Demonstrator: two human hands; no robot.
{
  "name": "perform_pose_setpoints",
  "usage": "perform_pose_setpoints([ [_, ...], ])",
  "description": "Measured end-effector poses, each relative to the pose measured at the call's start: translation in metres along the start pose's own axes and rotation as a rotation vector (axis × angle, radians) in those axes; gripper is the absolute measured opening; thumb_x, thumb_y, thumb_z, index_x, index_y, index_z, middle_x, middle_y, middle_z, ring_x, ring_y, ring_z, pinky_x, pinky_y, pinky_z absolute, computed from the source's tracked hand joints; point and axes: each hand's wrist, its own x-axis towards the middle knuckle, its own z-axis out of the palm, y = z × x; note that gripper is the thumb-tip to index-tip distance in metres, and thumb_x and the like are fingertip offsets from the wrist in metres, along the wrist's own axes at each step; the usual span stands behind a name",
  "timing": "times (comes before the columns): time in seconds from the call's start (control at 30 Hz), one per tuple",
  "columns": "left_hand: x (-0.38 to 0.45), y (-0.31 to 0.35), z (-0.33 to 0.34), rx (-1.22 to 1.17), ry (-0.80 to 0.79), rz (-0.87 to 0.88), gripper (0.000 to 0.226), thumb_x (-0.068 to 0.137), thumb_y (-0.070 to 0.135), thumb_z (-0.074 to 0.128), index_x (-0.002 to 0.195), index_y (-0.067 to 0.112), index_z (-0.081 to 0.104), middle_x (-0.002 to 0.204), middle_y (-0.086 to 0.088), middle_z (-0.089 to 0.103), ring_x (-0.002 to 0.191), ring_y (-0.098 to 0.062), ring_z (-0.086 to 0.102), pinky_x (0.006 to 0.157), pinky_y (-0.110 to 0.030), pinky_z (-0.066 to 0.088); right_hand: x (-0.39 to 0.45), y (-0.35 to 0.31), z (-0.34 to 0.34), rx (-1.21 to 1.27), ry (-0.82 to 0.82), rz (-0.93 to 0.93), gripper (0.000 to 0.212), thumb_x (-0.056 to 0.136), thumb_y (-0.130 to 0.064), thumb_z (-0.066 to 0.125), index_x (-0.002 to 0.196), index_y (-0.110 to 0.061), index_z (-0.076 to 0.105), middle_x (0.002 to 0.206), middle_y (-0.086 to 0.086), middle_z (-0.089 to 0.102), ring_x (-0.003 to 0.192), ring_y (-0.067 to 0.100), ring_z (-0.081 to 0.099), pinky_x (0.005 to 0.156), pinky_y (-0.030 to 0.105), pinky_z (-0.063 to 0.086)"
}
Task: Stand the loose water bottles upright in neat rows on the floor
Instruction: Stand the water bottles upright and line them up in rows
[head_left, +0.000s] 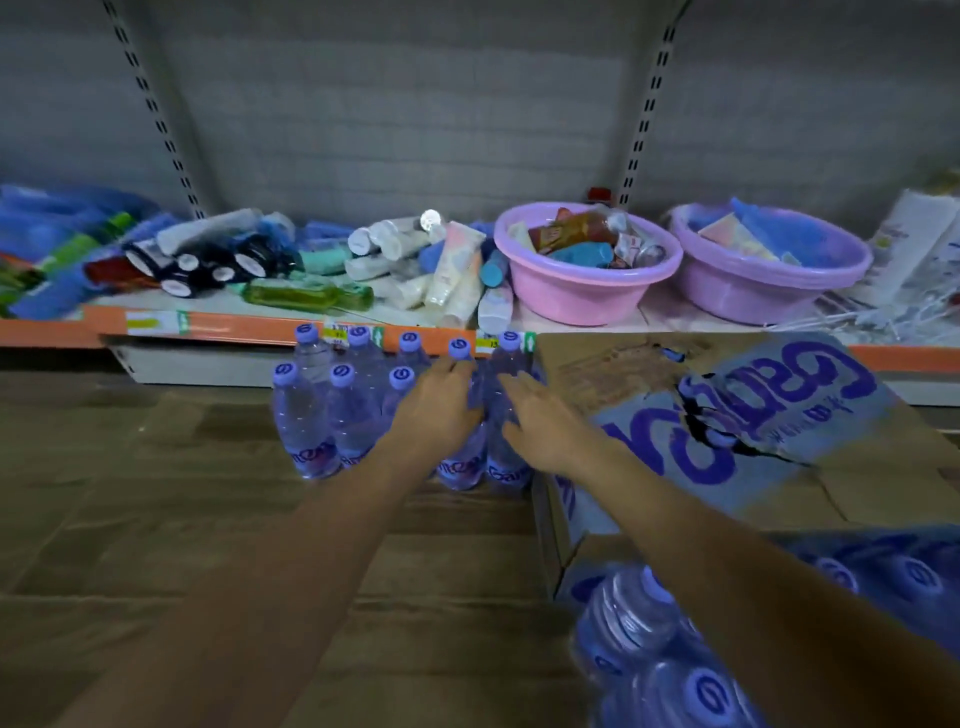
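The upright water bottles (332, 410) stand in two rows on the wood-look floor (130, 493), hemmed by the shelf edge (249, 328) behind and a torn cardboard case (727, 415) on their right; bare floor lies to the left and in front. They are clear, with purple caps and labels. The left hand (436, 410) rests with straight fingers on one bottle; the right hand (535, 415), fingers spread, touches its neighbour.

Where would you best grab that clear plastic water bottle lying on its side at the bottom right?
Grip the lying clear plastic water bottle around its ribbed middle, coming from above. It lies sideways atop other bottles, so the barrel faces up and the ribs should give fingers purchase.
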Motion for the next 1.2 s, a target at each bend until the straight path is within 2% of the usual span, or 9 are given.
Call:
perform_pose_setpoints([
  [0.1,0.022,0.001,0.011,0.028,-0.009,0.064,0.055,0.084,0.012,0.056,0.135,0.008,0.038,0.139,-0.015,0.039,0.125,-0.035,0.041,0.097,-0.043,0.043,0.036,0.005,0.012,0.013,-0.004,0.084,0.07,0.091,-0.018,0.044,0.149,-0.018,0.005,0.158,0.013,0.0,0.141,0.038,0.019,0.112,0.043,0.029],
  [0.17,0.033,-0.003,0.019,0.083,-0.051,0.064,0.054,0.085,0.011,0.054,0.136,0.005,0.035,0.142,-0.016,0.035,0.128,-0.035,0.039,0.1,-0.043,0.04,0.051,0.01,0.023,-0.024,-0.04,0.131,0.074,0.091,-0.019,0.046,0.149,-0.019,-0.001,0.158,0.014,-0.003,0.143,0.037,0.015,0.112,0.042,0.027],
  [0.3,0.033,-0.006,0.033,0.229,-0.143,0.033,0.031,0.091,0.01,0.043,0.119,0.002,0.052,0.133,-0.015,0.048,0.128,-0.03,0.038,0.106,-0.038,0.03,0.059,0.007,0.038,-0.143,-0.053,0.176,0.053,0.09,-0.011,0.047,0.138,-0.001,0.026,0.143,0.017,0.028,0.129,0.038,0.035,0.103,0.043,0.034],
  [0.37,0.031,-0.01,0.037,0.268,-0.087,0.037,0.032,0.09,0.007,0.042,0.121,0.003,0.047,0.132,-0.014,0.048,0.128,-0.03,0.037,0.107,-0.038,0.027,0.056,0.001,0.036,-0.251,-0.023,0.173,0.043,0.088,-0.006,0.048,0.129,0.0,0.037,0.137,0.019,0.034,0.125,0.039,0.038,0.1,0.043,0.037],
  [0.53,0.017,-0.022,0.037,0.199,-0.02,-0.006,0.035,0.088,0.003,0.043,0.123,0.002,0.042,0.13,-0.017,0.047,0.123,-0.031,0.04,0.102,-0.036,0.028,0.022,-0.019,0.035,-0.409,-0.009,0.098,0.045,0.089,-0.002,0.051,0.131,-0.004,0.034,0.134,0.022,0.039,0.123,0.037,0.039,0.1,0.04,0.034],
  [0.7,-0.032,-0.03,0.042,-0.064,0.067,-0.123,0.033,0.083,0.0,0.051,0.115,0.003,0.053,0.121,-0.02,0.046,0.117,-0.036,0.043,0.095,-0.034,0.033,-0.019,-0.042,0.049,-0.256,-0.034,0.049,0.044,0.087,-0.002,0.054,0.126,-0.008,0.037,0.13,0.02,0.036,0.104,0.041,0.057,0.079,0.043,0.049],
  [0.9,-0.09,-0.03,0.036,-0.163,0.08,-0.08,0.035,0.073,-0.001,0.064,0.108,0.001,0.064,0.112,-0.022,0.054,0.109,-0.037,0.052,0.094,-0.032,0.039,-0.078,-0.044,0.032,0.033,-0.053,0.011,0.031,0.085,-0.008,0.055,0.115,-0.008,0.046,0.122,0.016,0.041,0.107,0.041,0.052,0.087,0.043,0.047],
  [0.97,-0.108,-0.022,0.022,-0.139,0.036,-0.052,0.037,0.072,0.0,0.067,0.11,0.001,0.064,0.115,-0.023,0.057,0.111,-0.036,0.053,0.093,-0.03,0.038,-0.108,-0.046,0.024,0.118,-0.077,-0.063,0.024,0.084,-0.011,0.056,0.107,-0.01,0.048,0.112,0.011,0.043,0.1,0.037,0.053,0.087,0.047,0.047],
  [1.2,-0.196,0.022,0.002,-0.039,-0.234,0.158,0.036,0.069,0.014,0.074,0.105,0.01,0.07,0.107,-0.01,0.069,0.102,-0.026,0.064,0.076,-0.017,0.035,-0.24,-0.028,-0.005,0.265,-0.102,-0.232,0.022,0.082,-0.022,0.06,0.103,-0.019,0.052,0.103,-0.005,0.045,0.096,0.013,0.049,0.084,0.028,0.045],
])
